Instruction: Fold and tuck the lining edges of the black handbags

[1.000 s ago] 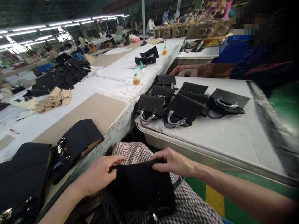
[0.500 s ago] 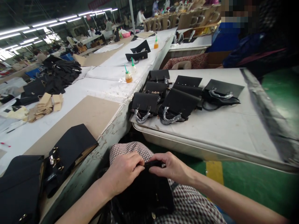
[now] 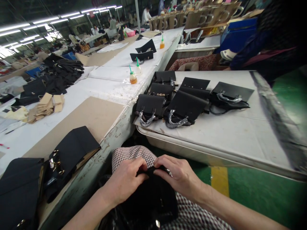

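A black handbag [image 3: 153,198] rests on the lap over a checked cloth [image 3: 134,153]. My left hand [image 3: 129,179] pinches its upper edge between thumb and fingers. Close beside it, my right hand [image 3: 177,174] grips the same edge a little further right. Small bits of metal show on the bag's front, low down. What lies inside the fold between the fingertips is hidden.
Black bags with wrapped handles [image 3: 177,108] lie on the white side table [image 3: 235,134]. Two more black bags [image 3: 74,143] stand at left on the long table [image 3: 88,111]. Glue bottles [image 3: 133,78] stand further back. A person [image 3: 271,41] is at upper right.
My right hand has shifted slightly, its fingers now arched higher over the bag's edge. The left hand stays pinched on it. The view has turned a little.
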Demonstrator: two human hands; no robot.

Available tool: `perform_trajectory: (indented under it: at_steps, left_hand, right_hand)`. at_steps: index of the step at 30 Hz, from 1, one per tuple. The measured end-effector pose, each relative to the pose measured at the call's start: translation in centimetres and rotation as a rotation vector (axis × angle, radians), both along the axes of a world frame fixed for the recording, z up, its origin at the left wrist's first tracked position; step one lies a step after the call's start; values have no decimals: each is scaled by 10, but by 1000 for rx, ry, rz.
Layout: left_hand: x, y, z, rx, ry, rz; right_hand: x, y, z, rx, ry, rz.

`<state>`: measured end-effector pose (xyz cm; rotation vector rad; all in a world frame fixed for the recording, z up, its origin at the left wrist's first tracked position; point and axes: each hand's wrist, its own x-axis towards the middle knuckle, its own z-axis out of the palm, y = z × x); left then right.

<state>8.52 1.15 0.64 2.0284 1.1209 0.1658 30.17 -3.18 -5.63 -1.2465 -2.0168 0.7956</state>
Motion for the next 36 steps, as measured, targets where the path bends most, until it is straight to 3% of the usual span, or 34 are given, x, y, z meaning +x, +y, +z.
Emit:
perform_trajectory:
  at_steps: [10, 16, 20, 26, 32, 36]
  left_hand:
    - [0, -5, -8, 52, 35, -13]
    - [-1, -5, -7, 39, 28, -5]
    - [1, -4, -5, 17, 0, 5]
    - [-1, -2, -5, -54, 8, 50]
    - [1, 1, -7, -95, 6, 80]
    - [1, 1, -8, -128, -14, 81]
  right_hand:
    - [-5, 16, 25, -8, -364, 75]
    - [-7, 23, 24, -84, -330, 94]
    - [-1, 28, 24, -117, -206, 224]
    - [7, 21, 10, 175, -71, 363]
    - [9, 17, 3, 511, -197, 411]
    - [11, 18, -1, 556, -157, 420]
